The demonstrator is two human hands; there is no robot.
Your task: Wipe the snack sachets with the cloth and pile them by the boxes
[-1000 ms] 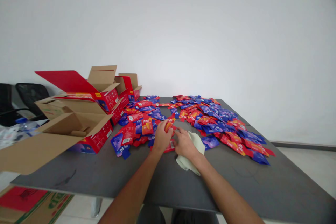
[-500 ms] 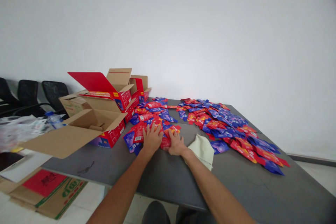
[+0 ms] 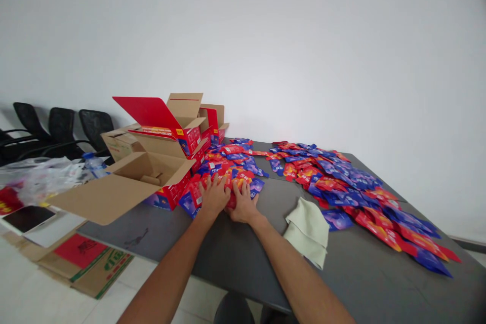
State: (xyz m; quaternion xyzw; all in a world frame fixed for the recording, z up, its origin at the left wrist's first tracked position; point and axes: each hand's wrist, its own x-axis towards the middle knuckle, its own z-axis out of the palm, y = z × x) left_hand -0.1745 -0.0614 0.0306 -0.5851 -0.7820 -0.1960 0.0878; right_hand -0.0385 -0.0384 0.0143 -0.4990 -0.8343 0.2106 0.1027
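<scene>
Red and purple-blue foil packets lie in a loose heap in front of me. My left hand presses on the near left of this heap, its fingers curled over red packets. Close beside it, my right hand grips the same bunch from the right, its fingers over red and orange packets. The two thumbs nearly meet, with red foil between the hands. How many packets each hand has hold of is hidden. To the right of my right hand, a folded pale cloth lies on the grey table.
An open carton stands left of the heap, its flap reaching past the table edge. More red cartons stand behind it. A long spread of packets covers the right side. A bottle, plastic bags and chairs are farther left.
My right hand has moved left, closer to my left hand, pushing the near packets together. The view has turned left, so the cloth and cartons appear farther right.
</scene>
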